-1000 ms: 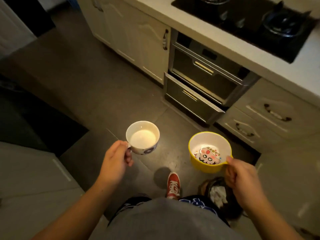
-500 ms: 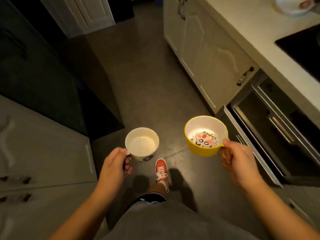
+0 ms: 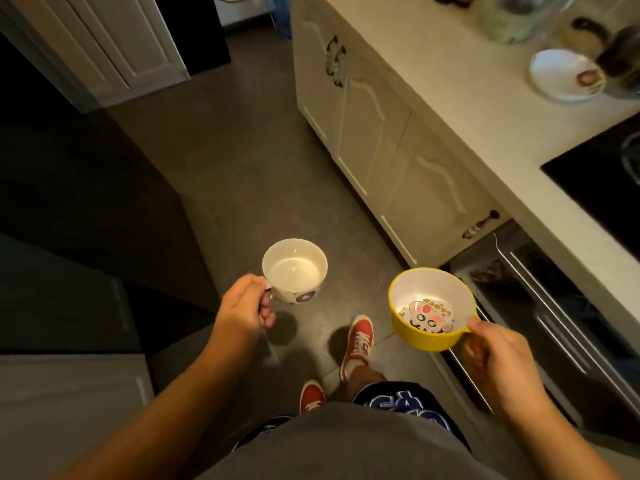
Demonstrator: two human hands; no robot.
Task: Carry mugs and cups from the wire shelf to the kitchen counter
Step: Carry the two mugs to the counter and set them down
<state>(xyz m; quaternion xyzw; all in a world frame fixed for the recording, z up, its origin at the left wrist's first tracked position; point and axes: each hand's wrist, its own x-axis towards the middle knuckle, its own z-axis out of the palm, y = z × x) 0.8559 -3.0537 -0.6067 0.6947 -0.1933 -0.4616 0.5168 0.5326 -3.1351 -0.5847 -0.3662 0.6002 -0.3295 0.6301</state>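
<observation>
1. Plainly, each hand carries one cup, so both go in a single trip: the left hand [image 3: 244, 306] is closed on the handle of the white mug [image 3: 294, 270], and the right hand [image 3: 498, 358] pinches the short handle of the yellow cup [image 3: 427, 308].
2. Both cups are held by their handles, upright and mouth up, well apart from each other and out in front of the body, which I judge keeps them from knocking together while walking.
3. They hang over the floor [image 3: 242, 174], beside the cabinets [image 3: 381, 140] and below the counter [image 3: 460, 109]; neither cup is set down yet.
4. The counter has a bare stretch between the white bowl [image 3: 564, 76] near its far end and the black hob [image 3: 602, 181], a likely landing spot.
5. The red shoes [image 3: 358, 341] point along the aisle, one ahead of the other, mid-stride.
6. The wire shelf is not in view.
</observation>
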